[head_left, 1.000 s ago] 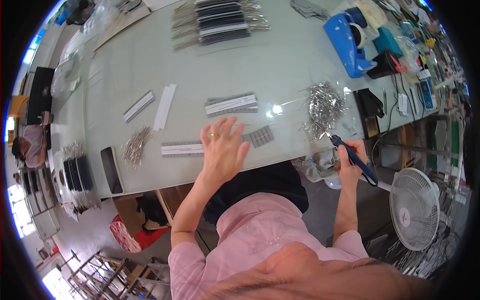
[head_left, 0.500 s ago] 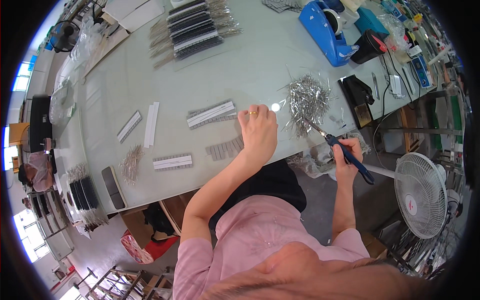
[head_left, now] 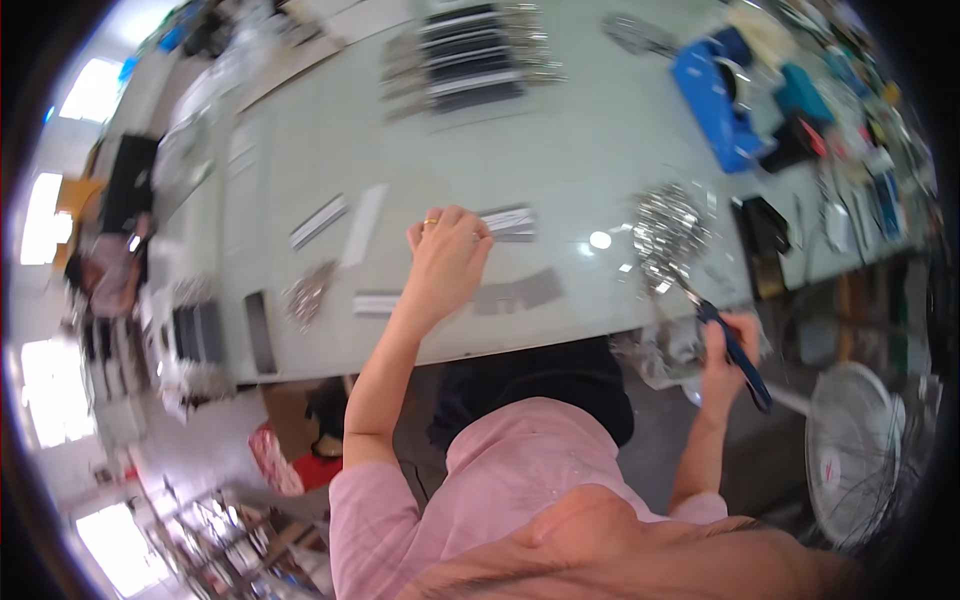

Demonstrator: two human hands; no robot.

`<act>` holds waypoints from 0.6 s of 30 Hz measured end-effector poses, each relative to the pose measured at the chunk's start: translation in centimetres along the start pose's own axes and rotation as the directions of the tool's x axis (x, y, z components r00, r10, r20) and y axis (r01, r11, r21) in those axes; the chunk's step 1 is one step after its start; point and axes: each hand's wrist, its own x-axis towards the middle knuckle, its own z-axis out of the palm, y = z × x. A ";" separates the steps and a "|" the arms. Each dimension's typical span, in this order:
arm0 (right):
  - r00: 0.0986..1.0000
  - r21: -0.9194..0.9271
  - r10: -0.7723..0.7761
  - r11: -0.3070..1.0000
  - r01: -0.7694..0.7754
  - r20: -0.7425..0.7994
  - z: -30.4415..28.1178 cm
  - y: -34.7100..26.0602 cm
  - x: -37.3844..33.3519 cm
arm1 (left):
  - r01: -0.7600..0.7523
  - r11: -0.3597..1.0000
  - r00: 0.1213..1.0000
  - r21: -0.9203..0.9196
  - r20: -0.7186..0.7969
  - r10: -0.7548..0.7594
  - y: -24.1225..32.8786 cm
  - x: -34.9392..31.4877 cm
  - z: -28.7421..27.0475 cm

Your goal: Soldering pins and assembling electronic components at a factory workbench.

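My left hand (head_left: 450, 255) is over the table, its fingers curled together next to a grey strip with a white face (head_left: 512, 222). Blur hides whether anything is pinched in them. A fanned grey segmented strip (head_left: 520, 292) lies just right of my wrist, and another white-faced strip (head_left: 375, 303) is partly behind my forearm. At the table's front edge, my right hand (head_left: 728, 350) is wrapped round pliers with dark blue handles (head_left: 742, 362). Their narrow metal tip reaches the near side of a heap of silvery wire pieces (head_left: 670, 230).
Bundled dark strips with wire leads (head_left: 472, 55) lie at the back. A blue tape dispenser (head_left: 715, 110) and a black stapler-like tool (head_left: 762, 230) stand on the right. Left are a small wire pile (head_left: 310, 295) and a dark flat case (head_left: 260, 330). A white fan (head_left: 852, 450) stands right.
The view has shifted, so the table's things sit further right and lower. My left hand has moved left across the strips. My right hand still holds the pliers by the wire heap.
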 end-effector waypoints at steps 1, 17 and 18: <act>1.000 -0.041 0.001 0.999 -0.002 -0.009 -0.5 0.0 -0.3 | 0.044 0.996 0.998 0.074 -0.044 -0.041 -2.5 -1.3 -1.0; 0.990 0.029 0.015 0.999 -0.020 0.142 3.2 -0.8 0.6 | 0.107 0.951 0.962 0.289 -0.273 -0.025 -7.2 -10.3 -2.3; 0.991 0.062 0.020 0.998 -0.028 0.135 3.6 -1.3 0.5 | -0.017 0.962 0.986 0.271 -0.156 0.061 -4.8 -9.7 -0.5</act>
